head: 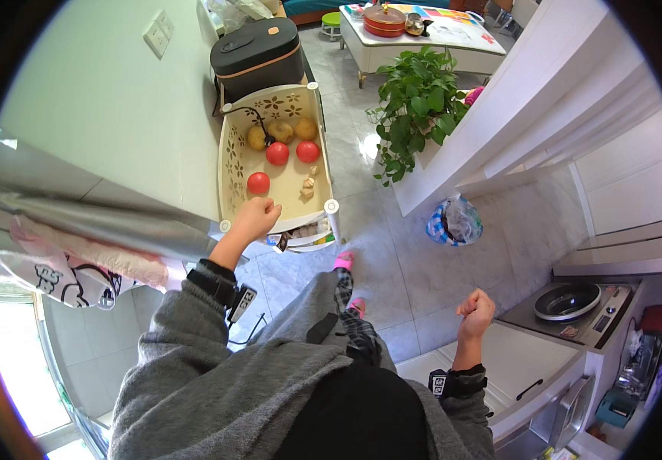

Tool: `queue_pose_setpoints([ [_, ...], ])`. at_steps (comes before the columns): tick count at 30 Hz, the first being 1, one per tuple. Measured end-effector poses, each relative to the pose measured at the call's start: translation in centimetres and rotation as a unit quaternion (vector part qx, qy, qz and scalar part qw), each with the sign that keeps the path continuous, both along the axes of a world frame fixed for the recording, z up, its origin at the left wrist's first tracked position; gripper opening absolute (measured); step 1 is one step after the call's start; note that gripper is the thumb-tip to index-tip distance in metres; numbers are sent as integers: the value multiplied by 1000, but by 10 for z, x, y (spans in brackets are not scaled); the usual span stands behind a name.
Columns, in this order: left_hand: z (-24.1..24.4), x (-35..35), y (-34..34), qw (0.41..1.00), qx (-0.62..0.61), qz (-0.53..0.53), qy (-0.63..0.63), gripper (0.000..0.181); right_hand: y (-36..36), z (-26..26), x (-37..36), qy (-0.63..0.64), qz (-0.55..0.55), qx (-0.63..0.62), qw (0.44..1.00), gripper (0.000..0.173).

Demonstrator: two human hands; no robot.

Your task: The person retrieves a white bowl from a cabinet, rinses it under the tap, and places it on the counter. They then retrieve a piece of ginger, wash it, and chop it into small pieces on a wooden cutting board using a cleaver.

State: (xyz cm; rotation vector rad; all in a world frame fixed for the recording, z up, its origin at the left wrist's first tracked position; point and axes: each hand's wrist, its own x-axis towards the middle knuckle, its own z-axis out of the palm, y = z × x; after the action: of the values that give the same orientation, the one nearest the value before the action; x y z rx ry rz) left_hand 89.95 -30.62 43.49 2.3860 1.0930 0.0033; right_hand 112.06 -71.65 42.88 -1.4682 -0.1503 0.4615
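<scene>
My left hand is curled into a fist over the near edge of a cream rack shelf, with nothing visible in it. In that shelf lie three tomatoes, the nearest tomato just beyond my knuckles. Potatoes rest at the back, with a black plug and cord beside them. Several pieces of garlic lie towards the right side. Off to the right, my right hand is closed in the air near the counter, apart from anything, and I see nothing held in it.
A black lidded appliance stands behind the rack. A lined waste bin sits on the tiled floor below a leafy potted plant. At right, a black pan rests on a cooktop. Cloths hang at left.
</scene>
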Motion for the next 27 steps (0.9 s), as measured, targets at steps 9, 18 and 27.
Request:
queue_pose_setpoints([
  [9,-109,93,93,957,-197,-34,210,42,12,13,38,110,-91,-70,987,44],
  [18,-173,122,104,957,-169,-107,211,41,37,33,60,131,-89,-116,981,43],
  [27,-143,127,122,916,-288,-68,272,34,65,43,93,112,32,-157,981,38],
])
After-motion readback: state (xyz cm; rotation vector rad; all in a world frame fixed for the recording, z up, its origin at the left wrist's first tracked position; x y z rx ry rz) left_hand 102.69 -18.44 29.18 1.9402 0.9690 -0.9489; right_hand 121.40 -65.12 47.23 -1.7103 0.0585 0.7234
